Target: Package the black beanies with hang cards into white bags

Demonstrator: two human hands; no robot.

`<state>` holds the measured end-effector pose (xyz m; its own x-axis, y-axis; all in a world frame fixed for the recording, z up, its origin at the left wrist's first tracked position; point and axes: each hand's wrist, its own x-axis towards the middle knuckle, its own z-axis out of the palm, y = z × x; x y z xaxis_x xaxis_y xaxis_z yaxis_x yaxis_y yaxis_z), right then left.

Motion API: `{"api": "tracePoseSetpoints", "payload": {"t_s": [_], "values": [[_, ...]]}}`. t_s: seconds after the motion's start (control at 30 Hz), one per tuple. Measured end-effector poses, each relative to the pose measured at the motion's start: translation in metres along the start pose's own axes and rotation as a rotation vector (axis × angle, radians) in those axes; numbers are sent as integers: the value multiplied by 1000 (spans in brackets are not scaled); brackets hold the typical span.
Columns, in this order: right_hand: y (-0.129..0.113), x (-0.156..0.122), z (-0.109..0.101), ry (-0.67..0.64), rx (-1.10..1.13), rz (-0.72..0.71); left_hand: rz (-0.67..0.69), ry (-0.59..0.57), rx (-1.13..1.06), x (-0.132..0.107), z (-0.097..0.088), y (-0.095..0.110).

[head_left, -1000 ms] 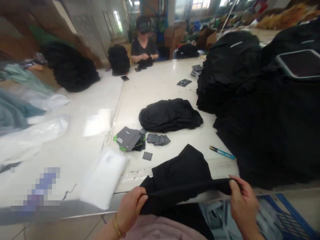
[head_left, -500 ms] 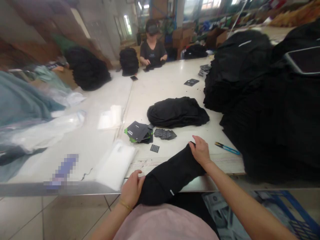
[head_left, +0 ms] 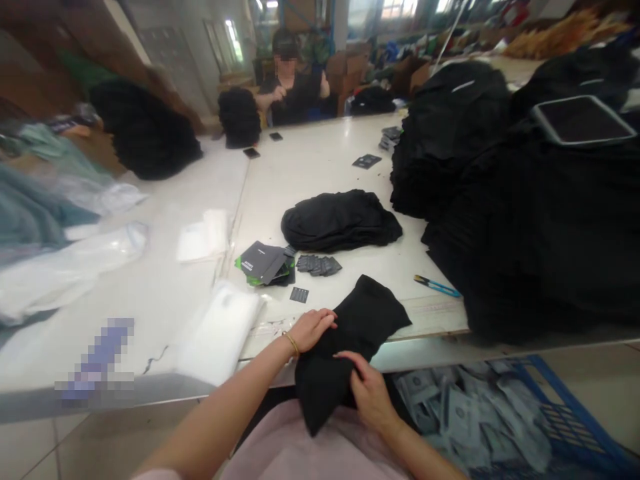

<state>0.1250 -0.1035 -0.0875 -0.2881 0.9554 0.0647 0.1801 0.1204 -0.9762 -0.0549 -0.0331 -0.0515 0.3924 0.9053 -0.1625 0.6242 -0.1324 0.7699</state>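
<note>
White worktable, black cloth across its near edge, one corner hanging toward me.
My right hand pinches the cloth's side between thumb and fingers; my left hand lies over it, whether gripping I cannot tell. I judge this a folding or straightening step; the next move probably calls for a steady left palm while the right draws the layer smooth.
</note>
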Motion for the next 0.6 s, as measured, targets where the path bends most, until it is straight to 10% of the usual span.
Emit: {"api": "tracePoseSetpoints", "payload": {"t_s": [0.1,0.3,0.43,0.6], "values": [[-4,21,-18,254,478,501,-4,-7,-81,-6,-4,-7],[-4,30,-49,224,536,713,-119,188,34,-11,20,-7],[-3,6,-55,338,-162,234,111,353,208,-9,30,7],[4,-3,-52,-27,-460,-163,248,-6,197,26,4,13]]}}
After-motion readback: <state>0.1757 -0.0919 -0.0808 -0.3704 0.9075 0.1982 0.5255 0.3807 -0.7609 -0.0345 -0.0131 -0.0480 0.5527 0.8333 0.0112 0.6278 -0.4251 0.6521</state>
